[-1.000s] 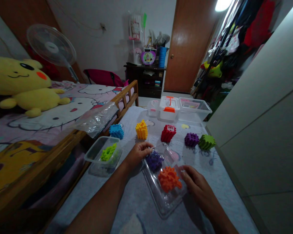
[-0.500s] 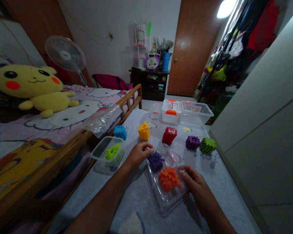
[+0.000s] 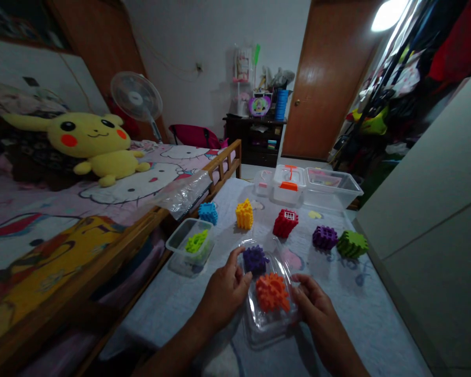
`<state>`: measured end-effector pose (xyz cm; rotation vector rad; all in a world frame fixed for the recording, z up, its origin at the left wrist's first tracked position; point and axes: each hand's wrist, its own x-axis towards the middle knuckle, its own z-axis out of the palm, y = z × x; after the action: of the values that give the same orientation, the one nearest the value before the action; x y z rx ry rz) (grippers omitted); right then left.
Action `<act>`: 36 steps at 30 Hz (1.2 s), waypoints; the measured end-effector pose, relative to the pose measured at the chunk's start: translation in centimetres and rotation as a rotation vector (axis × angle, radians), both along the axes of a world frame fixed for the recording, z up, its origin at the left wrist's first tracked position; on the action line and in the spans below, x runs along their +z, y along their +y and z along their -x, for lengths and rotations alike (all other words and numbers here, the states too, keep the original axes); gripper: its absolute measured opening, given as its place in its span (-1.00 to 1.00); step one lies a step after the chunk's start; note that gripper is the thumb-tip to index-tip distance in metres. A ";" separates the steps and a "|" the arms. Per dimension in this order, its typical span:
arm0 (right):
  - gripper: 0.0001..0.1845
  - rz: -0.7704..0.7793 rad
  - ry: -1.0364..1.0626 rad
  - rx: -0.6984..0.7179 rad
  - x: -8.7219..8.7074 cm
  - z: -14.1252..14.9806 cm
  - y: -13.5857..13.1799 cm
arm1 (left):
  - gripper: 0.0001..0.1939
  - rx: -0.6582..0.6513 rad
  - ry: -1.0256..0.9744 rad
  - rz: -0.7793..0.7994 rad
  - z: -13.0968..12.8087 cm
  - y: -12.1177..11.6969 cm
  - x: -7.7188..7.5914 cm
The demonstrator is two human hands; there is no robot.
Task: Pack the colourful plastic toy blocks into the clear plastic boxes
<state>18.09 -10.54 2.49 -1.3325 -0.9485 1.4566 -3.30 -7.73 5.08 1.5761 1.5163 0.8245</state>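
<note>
A clear plastic tray (image 3: pixel 267 324) lies on the sheet-covered table between my hands. It carries a purple spiky block (image 3: pixel 256 259) and an orange gear-shaped block (image 3: pixel 272 292). My left hand (image 3: pixel 225 293) curves against the tray's left side, its fingers near the purple block. My right hand (image 3: pixel 312 309) has its fingertips on the tray's right edge. Farther off stand a blue block (image 3: pixel 208 213), a yellow block (image 3: pixel 244 213), a red block (image 3: pixel 284 222), a purple block (image 3: pixel 324 237) and a green block (image 3: pixel 352 244).
To the left, a small clear box (image 3: pixel 180 233) holds a lime block. A plastic bag (image 3: pixel 184 193) lies by the wooden bed rail (image 3: pixel 220 167). Clear storage boxes (image 3: pixel 329 188) stand at the table's far end. A pale wall rises on the right.
The whole scene sits farther off and shifted right, as my head moved. My left hand has come closer against the tray's left side.
</note>
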 end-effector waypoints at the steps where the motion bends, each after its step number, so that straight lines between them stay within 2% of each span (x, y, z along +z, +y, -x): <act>1: -0.49 0.009 0.017 0.023 -0.1 0.4 0.0 | -0.46 0.006 0.031 -0.007 0.2 0.2 0.1; 5: -0.48 0.065 0.075 0.063 -0.3 1.3 0.2 | -0.56 0.007 0.117 -0.007 1.3 1.0 0.3; 12: -0.62 0.128 0.134 0.111 0.2 1.6 1.4 | -0.59 -0.009 0.177 -0.042 2.6 1.7 0.3; 15: -0.64 0.140 0.185 0.126 0.1 2.2 1.8 | -0.58 0.012 0.304 -0.083 2.8 1.5 0.5; 18: -0.63 0.146 0.252 0.135 -0.3 3.1 1.9 | -0.62 0.077 0.484 -0.257 3.5 0.8 0.7; 22: -0.59 0.167 0.292 0.124 -0.5 4.2 1.9 | -0.73 0.126 0.580 -0.679 5.6 0.1 0.8; 25: -0.57 0.187 0.293 0.139 -0.3 5.0 2.0 | -0.77 0.190 0.644 -0.800 7.5 0.1 0.8; 28: -0.58 0.203 0.304 0.163 -0.2 5.4 1.8 | -0.75 0.274 0.674 -0.769 9.3 0.5 0.6; 31: -0.62 0.213 0.340 0.211 -0.4 5.5 1.4 | -0.70 0.412 0.612 -0.683 11.0 0.8 0.0; 33: -0.62 0.220 0.363 0.269 -0.8 5.5 1.0 | -0.66 0.501 0.483 -0.613 12.2 1.1 -0.6; 36: -0.60 0.230 0.404 0.357 -1.3 5.5 0.5 | -0.62 0.589 0.171 -0.454 13.4 1.7 -1.5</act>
<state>12.56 -10.01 1.20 -0.9959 -0.7913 2.0670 -16.74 -6.07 3.57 1.5471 2.0694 1.4754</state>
